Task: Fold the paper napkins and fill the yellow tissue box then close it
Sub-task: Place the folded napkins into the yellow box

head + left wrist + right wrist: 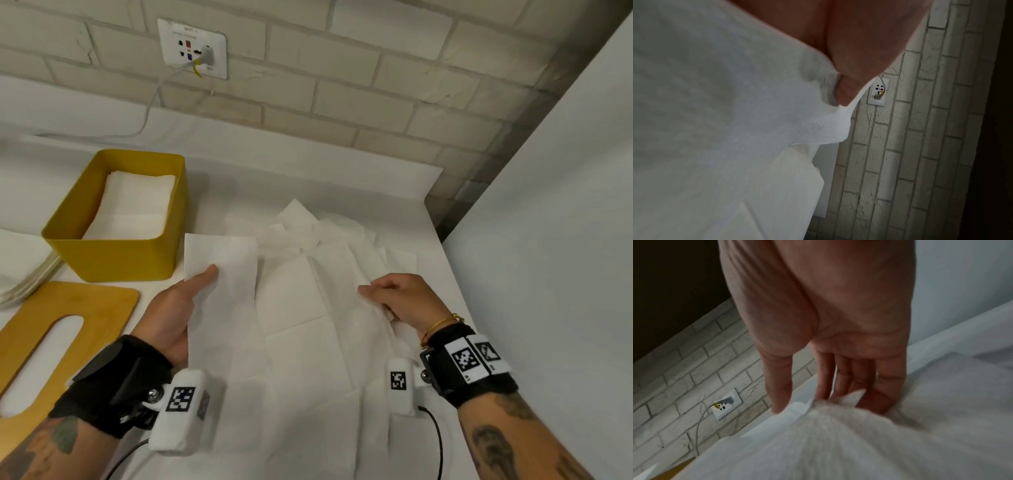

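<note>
Napkin [222, 291], folded to a long strip, sits in your left hand [174, 308], thumb on top pinching its left edge, just right of the box [113, 253]. Box stands open near the table's [342, 192] left edge, a folded stack [137, 205] inside; lid [68, 329] lies flat in front of it. Your right hand [400, 298] pinches the raised edge of a sheet [380, 308] on the loose pile [325, 308] mid-table.
</note>
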### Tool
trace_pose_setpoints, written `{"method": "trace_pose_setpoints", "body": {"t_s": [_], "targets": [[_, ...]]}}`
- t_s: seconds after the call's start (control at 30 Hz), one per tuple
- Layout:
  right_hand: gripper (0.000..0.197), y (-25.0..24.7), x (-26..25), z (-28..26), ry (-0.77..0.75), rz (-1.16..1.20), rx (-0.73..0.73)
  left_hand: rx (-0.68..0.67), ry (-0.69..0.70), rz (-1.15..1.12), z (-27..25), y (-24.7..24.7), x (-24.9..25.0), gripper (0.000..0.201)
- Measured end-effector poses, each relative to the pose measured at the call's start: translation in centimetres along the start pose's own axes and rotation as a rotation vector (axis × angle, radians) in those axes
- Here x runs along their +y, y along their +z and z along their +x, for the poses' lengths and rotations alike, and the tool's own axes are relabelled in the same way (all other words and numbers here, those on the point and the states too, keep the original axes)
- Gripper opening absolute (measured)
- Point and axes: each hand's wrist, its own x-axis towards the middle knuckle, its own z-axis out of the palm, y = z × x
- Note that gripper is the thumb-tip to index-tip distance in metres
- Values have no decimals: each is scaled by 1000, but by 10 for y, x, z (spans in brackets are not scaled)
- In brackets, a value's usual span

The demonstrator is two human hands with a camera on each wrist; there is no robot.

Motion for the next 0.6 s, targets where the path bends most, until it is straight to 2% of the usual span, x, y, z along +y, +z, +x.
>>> {"method": "trace_pose_setpoints", "body": {"t_s": [0.17, 0.3, 0.4, 0.53, 0.6], "targets": [[5, -7, 6, -2, -40, -7, 38, 19, -7, 5, 2, -5, -2, 32], [4, -13, 6, -9, -138, 123, 104, 12, -38, 7, 4, -9, -3, 40], [12, -19, 10, -13, -96, 293, 62, -4, -44, 17, 4, -9, -2, 41], [43, -23, 23, -17, -37, 240, -137, 8, -51, 25, 2, -9, -2, 42], [47, -26, 29, -17, -29, 217, -148, 18, -53, 24, 2, -9, -2, 43]]}}
